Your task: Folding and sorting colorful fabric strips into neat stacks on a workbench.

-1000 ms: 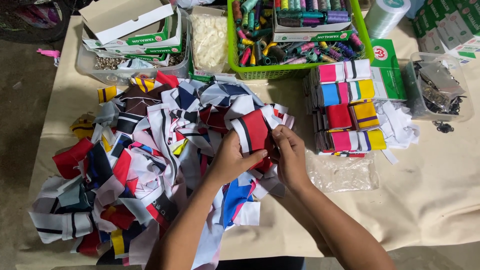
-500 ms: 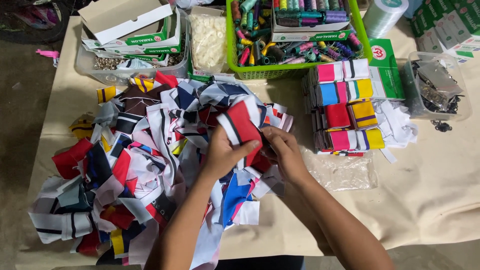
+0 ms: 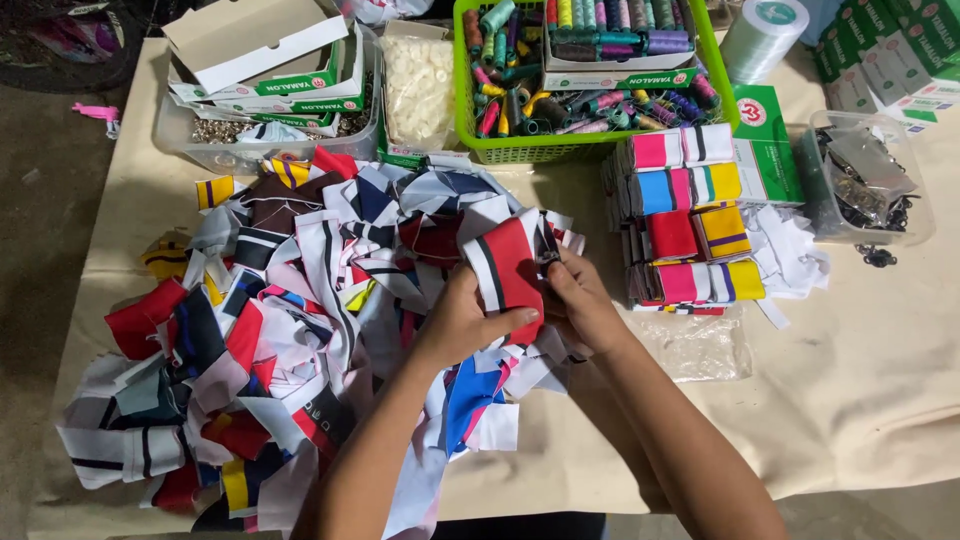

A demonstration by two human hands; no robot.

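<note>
We hold a red ribbon piece (image 3: 508,272) with black and white edge stripes between both hands, above the centre of the table (image 3: 880,400). Our left hand (image 3: 462,322) is closed on its lower part, thumb across the red face. Our right hand (image 3: 580,300) is closed on its right edge, fingertips pinching a small dark metal clip (image 3: 548,250) at the upper corner; we cannot tell whether the clip is fastened to the ribbon. Under and to the left of the hands lies a loose pile of ribbon scraps (image 3: 270,340) in red, white, navy and yellow. Just right of the hands stand stacked folded ribbons (image 3: 690,215). Behind them sits a green basket (image 3: 590,150) of thread spools, with a clear tray (image 3: 870,180) of metal parts at far right.
</note>
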